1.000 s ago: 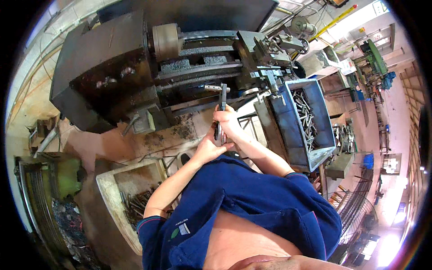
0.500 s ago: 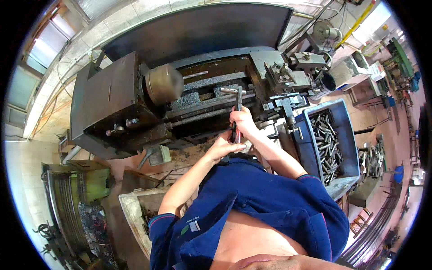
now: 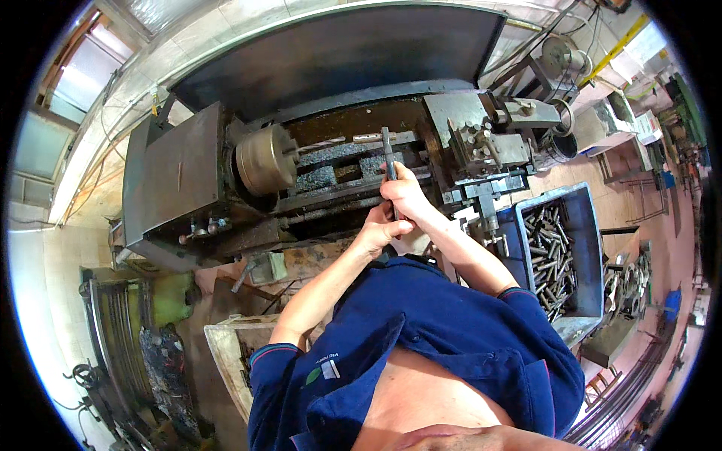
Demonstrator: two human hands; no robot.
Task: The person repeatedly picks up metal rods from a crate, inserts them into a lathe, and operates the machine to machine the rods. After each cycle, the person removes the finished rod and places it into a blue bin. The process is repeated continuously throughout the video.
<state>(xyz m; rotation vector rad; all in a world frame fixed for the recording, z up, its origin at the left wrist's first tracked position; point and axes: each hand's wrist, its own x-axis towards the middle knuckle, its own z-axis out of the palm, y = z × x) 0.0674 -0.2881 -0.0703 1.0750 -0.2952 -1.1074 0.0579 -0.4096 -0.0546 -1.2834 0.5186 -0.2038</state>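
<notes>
Lathe (image 3: 248, 180) ahead, chuck (image 3: 265, 159) at left. My right hand (image 3: 406, 197) and left hand (image 3: 374, 235) both wrap the slim metal tool (image 3: 389, 154), held upright over the bed. Best kept steady and well off the chuck. Blue bin (image 3: 589, 248) at right holds metal rods (image 3: 553, 255).

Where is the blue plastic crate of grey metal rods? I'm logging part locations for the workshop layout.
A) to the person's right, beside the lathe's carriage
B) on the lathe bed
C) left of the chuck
A: the blue plastic crate of grey metal rods stands to the person's right, just below the lathe's carriage.
</notes>
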